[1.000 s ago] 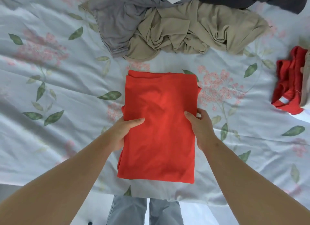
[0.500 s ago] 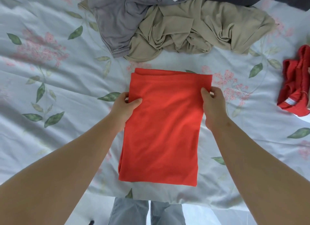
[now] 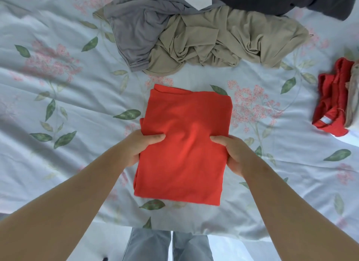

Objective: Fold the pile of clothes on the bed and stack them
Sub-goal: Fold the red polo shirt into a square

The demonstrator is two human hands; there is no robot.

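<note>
Orange garment: left hand, right hand grip; red top label blurred.

Sit closer to the near edge of the bed than half a second ago: left hand and right hand, off the far corners of the folded orange garment, now pinching its sides at mid-length, cloth puckering between the thumbs.

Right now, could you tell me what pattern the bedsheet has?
The bedsheet: pink flowers, green leaves on pale blue; head view.
</note>
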